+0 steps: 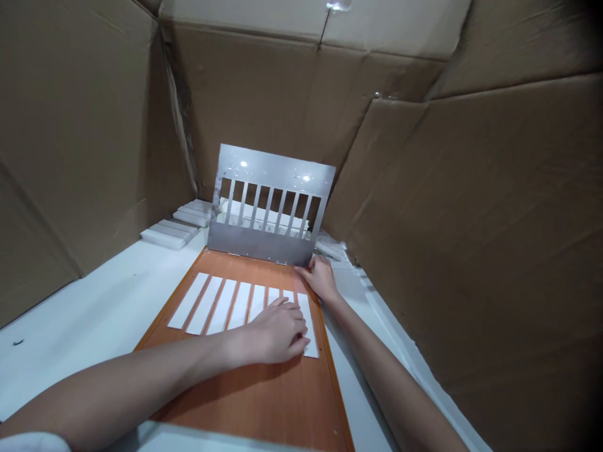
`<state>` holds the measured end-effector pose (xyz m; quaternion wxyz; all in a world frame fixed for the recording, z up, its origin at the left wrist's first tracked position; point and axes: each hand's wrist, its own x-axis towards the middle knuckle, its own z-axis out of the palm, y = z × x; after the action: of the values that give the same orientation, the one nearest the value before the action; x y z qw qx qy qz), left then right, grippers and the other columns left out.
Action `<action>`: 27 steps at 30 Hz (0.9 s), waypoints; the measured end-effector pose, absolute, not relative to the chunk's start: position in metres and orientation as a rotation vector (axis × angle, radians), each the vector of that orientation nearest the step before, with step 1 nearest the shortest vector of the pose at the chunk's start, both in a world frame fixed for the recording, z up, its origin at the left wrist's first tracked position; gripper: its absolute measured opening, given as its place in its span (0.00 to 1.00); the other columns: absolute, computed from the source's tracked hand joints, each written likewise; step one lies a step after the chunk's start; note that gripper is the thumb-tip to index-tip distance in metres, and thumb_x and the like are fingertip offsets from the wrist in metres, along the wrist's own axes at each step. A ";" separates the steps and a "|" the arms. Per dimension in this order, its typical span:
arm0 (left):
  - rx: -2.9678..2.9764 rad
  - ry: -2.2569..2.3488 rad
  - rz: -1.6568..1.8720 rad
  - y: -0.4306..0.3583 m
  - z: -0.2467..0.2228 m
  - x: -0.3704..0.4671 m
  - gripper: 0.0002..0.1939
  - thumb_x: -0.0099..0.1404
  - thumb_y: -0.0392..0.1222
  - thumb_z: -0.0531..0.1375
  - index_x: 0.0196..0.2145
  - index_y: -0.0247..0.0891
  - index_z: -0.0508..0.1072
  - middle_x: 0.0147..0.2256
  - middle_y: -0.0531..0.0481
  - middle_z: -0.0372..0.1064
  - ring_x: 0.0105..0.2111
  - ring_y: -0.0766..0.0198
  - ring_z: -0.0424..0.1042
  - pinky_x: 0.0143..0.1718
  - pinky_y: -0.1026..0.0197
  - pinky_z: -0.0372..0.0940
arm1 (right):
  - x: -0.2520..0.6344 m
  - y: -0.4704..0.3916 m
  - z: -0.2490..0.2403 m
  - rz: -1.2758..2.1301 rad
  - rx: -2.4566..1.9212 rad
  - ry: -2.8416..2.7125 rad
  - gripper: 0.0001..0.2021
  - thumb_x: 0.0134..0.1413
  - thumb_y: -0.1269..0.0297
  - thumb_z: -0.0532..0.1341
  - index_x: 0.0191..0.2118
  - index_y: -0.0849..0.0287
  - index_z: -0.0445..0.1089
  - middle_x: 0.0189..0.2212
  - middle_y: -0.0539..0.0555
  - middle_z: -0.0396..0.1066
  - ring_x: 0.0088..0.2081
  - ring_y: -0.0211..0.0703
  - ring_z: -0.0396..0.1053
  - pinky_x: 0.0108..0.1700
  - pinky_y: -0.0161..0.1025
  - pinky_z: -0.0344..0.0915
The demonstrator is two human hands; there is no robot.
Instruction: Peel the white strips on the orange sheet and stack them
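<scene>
An orange-brown wooden board (264,402) lies in front of me, with a row of several white strips (198,314) side by side on it. My left hand (277,329) reaches across the board and rests over the strips at the right end, fingers loosely bent and thumb apart. It hides parts of those strips. At the board's far right corner, my right hand (321,276) has its thumb over the top and its fingers curled by the edge. Just beyond it, a slotted metal plate (254,242) stands tilted up along the board's far edge.
Stacks of white strips (169,232) lie on the white table (94,307) at the far left. More white pieces (332,246) are behind my right hand. Brown cardboard walls (264,88) close in the left, back and right sides.
</scene>
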<state>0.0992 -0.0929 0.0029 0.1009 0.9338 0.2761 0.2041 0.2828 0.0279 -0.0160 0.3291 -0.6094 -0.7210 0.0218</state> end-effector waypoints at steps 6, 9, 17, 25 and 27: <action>2.783 0.811 0.590 -0.092 0.002 0.099 0.08 0.61 0.40 0.55 0.26 0.37 0.71 0.28 0.50 0.70 0.37 0.59 0.67 0.52 0.51 0.52 | 0.292 0.027 -0.017 0.193 -1.560 -2.000 0.22 0.31 0.48 0.67 0.25 0.57 0.59 0.25 0.51 0.62 0.28 0.42 0.59 0.30 0.39 0.55; 2.790 0.809 0.602 -0.092 0.002 0.099 0.09 0.61 0.40 0.55 0.26 0.37 0.71 0.29 0.50 0.70 0.37 0.60 0.67 0.52 0.51 0.52 | 0.292 0.029 -0.019 0.096 -1.604 -1.876 0.18 0.40 0.50 0.62 0.29 0.58 0.59 0.29 0.55 0.61 0.34 0.48 0.59 0.35 0.42 0.55; 2.817 0.802 0.589 -0.093 0.003 0.099 0.09 0.61 0.40 0.55 0.25 0.37 0.70 0.28 0.50 0.69 0.36 0.60 0.66 0.49 0.54 0.55 | 0.293 0.024 -0.015 0.195 -1.481 -2.032 0.21 0.32 0.49 0.67 0.29 0.57 0.61 0.28 0.50 0.62 0.31 0.42 0.59 0.33 0.38 0.57; 2.809 0.808 0.578 -0.093 0.006 0.099 0.09 0.62 0.40 0.54 0.26 0.37 0.70 0.29 0.50 0.70 0.36 0.61 0.66 0.48 0.55 0.55 | 0.298 0.030 -0.016 0.152 -1.486 -1.993 0.19 0.35 0.50 0.65 0.28 0.58 0.60 0.28 0.51 0.63 0.30 0.43 0.60 0.32 0.38 0.57; 2.815 0.801 0.571 -0.093 0.006 0.099 0.10 0.62 0.40 0.54 0.26 0.36 0.70 0.29 0.50 0.70 0.36 0.61 0.66 0.48 0.55 0.54 | 0.303 0.029 -0.017 0.188 -1.468 -2.047 0.20 0.29 0.51 0.68 0.26 0.57 0.61 0.25 0.49 0.63 0.28 0.41 0.60 0.29 0.36 0.57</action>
<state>0.0986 -0.0928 0.0059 0.0797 0.9410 0.2676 0.1910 0.3033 0.0295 -0.0171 0.3030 -0.5539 -0.7722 0.0709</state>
